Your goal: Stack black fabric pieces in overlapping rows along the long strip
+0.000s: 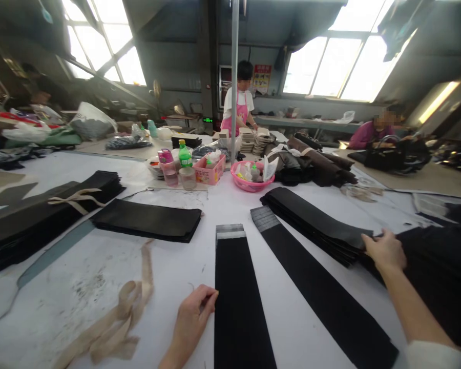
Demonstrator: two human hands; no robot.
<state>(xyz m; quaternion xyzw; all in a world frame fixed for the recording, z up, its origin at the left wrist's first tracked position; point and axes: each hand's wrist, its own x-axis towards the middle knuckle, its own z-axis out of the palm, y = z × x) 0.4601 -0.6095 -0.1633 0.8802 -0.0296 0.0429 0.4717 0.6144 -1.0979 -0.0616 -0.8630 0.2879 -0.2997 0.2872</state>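
Note:
My left hand is closed in a pinch at the left edge of a long black strip, which lies lengthwise before me with pale bands at its far end. At the right, my right hand has its fingers closed on the near right corner of a stack of black strips. Between the two lies another black strip, set diagonally, its far end greyish. The exact contact of the left fingertips with the strip's edge is small to make out.
A black stack and a tied bundle lie left, near a loose beige ribbon. A pink basin, pink basket and green bottle stand further back. Dark fabric lies right. People work beyond.

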